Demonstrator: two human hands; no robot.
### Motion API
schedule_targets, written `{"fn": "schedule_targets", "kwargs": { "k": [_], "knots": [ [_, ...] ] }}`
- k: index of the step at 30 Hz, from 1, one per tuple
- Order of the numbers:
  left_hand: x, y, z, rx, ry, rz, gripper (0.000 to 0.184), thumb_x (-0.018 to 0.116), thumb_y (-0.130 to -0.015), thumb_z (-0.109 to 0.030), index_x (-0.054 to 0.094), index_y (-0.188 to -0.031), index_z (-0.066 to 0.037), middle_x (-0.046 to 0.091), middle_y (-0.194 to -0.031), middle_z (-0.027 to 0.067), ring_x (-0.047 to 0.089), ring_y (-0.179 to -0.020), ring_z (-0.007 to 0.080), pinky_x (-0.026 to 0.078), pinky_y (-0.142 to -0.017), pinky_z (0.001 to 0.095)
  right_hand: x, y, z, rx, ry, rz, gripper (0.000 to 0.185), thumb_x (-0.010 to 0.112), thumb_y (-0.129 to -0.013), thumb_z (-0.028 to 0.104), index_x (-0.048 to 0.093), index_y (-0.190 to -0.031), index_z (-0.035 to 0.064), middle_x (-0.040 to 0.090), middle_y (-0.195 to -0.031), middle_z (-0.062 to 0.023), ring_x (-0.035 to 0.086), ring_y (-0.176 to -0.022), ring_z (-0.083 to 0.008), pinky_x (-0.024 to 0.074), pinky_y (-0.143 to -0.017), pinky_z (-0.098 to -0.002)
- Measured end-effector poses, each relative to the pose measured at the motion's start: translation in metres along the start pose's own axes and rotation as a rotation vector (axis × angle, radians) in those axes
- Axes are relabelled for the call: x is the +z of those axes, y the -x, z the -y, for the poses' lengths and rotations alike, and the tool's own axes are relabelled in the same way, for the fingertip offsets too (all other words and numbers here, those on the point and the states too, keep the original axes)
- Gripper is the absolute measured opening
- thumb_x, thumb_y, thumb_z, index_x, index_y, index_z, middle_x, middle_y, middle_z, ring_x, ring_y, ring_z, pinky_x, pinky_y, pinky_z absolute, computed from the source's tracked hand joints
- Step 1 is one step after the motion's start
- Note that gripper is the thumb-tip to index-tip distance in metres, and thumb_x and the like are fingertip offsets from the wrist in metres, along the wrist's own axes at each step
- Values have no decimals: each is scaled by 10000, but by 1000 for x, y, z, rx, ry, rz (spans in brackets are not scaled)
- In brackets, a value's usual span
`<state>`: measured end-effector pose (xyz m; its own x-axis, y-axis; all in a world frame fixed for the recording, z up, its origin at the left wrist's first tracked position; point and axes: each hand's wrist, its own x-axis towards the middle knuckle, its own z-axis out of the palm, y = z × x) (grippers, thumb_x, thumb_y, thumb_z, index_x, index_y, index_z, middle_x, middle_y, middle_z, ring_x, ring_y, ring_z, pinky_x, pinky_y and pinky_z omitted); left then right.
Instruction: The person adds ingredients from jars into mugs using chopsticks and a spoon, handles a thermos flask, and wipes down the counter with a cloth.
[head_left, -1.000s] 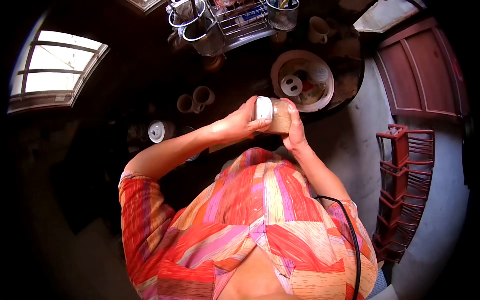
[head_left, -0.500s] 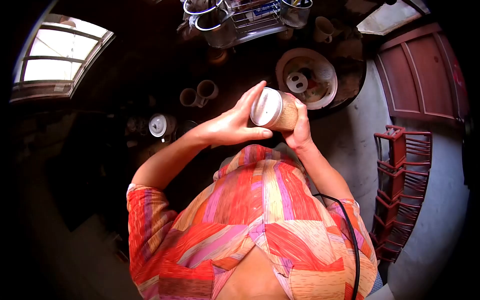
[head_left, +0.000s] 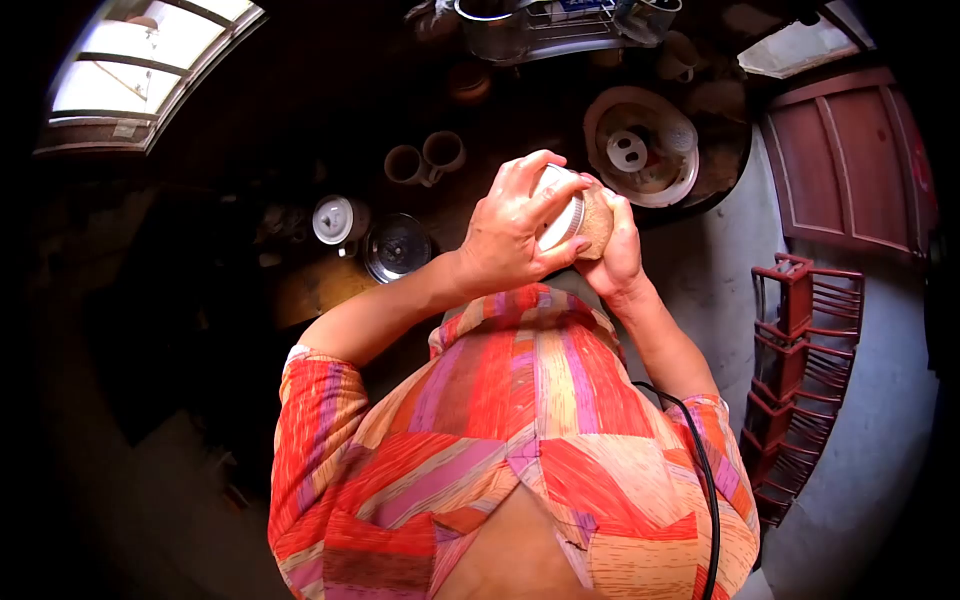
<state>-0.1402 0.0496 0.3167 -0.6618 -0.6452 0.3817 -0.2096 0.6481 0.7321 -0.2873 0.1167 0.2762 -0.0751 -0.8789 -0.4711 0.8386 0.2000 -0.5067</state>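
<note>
A jar (head_left: 599, 222) of tan, grainy-looking contents is gripped between the two hands, tilted over with its white lid (head_left: 562, 215) towards the left. The left hand (head_left: 510, 222) is curled around the lid, fingers bent across its top and the thumb at its near edge, so the lid sits inside that grasp. The right hand (head_left: 620, 250) is closed around the body from the other side, holding it at the palm and fingers; its far fingers are partly hidden. Beyond the jar and slightly right, a wide basin (head_left: 592, 130) stands on a dark table (head_left: 520, 125), with a white piece with two holes (head_left: 627, 151) inside it. To the left of the jar and farther off are two mugs (head_left: 424, 160), side by side. Farther left of the jar are a round shiny dish (head_left: 397, 247) and, just beside it, a white lidded pot (head_left: 335, 218). Well right of the jar stand dark red chairs (head_left: 787, 345).
</note>
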Motion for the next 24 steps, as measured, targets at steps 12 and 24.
{"fn": "schedule_targets", "kwargs": {
  "k": [12,24],
  "knots": [
    [74,-10,149,-361,-185,144,917,759,-648,-401,352,-1319,73,453,-1235,285,466,-1136,410,392,-981,437,-125,-2,-5,184,487,-188,539,605,-905,335,442,-1321,34,492,-1303,-94,477,-1181,-205,432,-942,-385],
    [200,-171,290,-421,-663,-34,651,716,-663,-429,532,-1126,-10,519,-1197,225,471,-1139,385,365,-977,460,-333,52,126,325,494,-498,387,594,-883,471,597,-846,86,601,-1182,-54,504,-1099,-144,400,-913,-383]
  ]
}}
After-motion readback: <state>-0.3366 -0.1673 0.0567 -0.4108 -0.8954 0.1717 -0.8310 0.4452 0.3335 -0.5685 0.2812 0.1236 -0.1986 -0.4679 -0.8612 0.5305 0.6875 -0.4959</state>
